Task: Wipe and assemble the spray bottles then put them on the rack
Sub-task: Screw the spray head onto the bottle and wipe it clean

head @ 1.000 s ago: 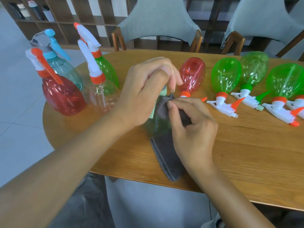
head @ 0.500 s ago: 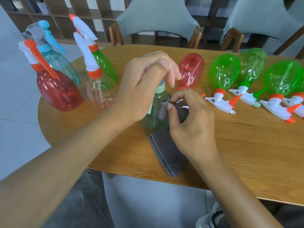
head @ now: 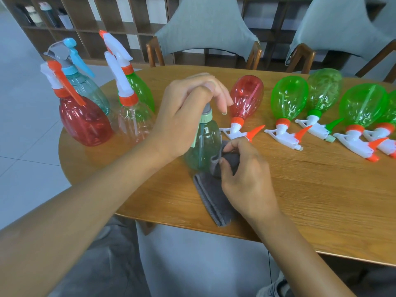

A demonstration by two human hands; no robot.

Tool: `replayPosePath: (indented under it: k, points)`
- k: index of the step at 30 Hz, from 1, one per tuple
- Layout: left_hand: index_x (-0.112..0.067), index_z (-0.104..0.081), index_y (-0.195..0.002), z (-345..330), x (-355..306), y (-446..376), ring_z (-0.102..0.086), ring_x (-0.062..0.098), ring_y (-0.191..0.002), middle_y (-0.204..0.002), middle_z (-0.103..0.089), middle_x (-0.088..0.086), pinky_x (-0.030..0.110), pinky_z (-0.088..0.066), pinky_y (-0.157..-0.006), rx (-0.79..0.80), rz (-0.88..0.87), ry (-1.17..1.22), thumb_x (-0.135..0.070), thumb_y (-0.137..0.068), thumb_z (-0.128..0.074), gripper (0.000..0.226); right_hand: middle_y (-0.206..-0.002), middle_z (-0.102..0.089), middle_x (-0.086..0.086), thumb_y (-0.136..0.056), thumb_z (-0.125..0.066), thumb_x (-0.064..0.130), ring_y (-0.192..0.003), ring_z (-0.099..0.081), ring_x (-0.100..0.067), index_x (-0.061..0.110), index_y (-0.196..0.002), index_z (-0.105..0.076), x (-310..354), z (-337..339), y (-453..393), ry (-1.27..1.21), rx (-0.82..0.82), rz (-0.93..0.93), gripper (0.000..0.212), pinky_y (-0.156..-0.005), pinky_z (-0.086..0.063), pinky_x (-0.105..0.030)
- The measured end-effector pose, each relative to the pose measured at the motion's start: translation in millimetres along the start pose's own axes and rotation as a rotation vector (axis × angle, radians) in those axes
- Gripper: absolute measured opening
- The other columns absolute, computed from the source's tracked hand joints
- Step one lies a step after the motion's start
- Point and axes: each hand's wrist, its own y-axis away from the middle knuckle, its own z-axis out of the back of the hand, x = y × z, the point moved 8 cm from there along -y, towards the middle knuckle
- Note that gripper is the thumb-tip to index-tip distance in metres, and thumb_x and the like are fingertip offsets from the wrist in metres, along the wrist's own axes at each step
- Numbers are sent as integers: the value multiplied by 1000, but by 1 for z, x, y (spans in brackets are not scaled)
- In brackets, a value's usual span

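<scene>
The left hand (head: 188,116) grips the sprayer top of the teal bottle (head: 203,146), upright at the frame's centre; the right hand (head: 246,174) pinches the cloth (head: 214,198) against its lower side. A second ago the cloth sat near the neck, so wiping has moved down the body; racking is still ahead

Setting: indoor dining or meeting-type room, domestic or office not determinable. Evidence: rounded wooden table (head: 300,189) with two wooden chairs (head: 205,28) draped in grey fabric along its far side; dark open cubby shelving (head: 102,22) against the far wall holding a few containers; pale tiled floor (head: 21,125) at left.
</scene>
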Motion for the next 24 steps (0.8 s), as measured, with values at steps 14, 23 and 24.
replayPosePath:
  k: [14,23,24]
  points:
    - [-7,-72,-105,2,-6,1,-53,2,-135,-132,-68,0,21,-38,-113,295,200,-12,4,-102,-32,41,-92,-64,13,-84,-68,1,-76,-56,-2,26,-109,-48,-12,12,-12,-90,96,-176,40,-69,-35,-1]
    - [-21,-72,-127,4,-14,-22,-62,1,-121,-129,-69,-10,31,-46,-111,421,257,-472,-22,-93,-34,51,-92,-70,14,-81,-71,-2,-93,-66,-4,25,-111,-47,4,40,-17,-257,-117,-103,47,-78,-46,-17]
    - [-21,-72,-127,1,-16,-23,-64,6,-119,-128,-70,-7,36,-48,-109,433,233,-541,-23,-93,-32,53,-95,-70,12,-80,-71,-2,-95,-67,-5,26,-112,-45,7,41,-17,-267,-130,-84,50,-79,-48,-19]
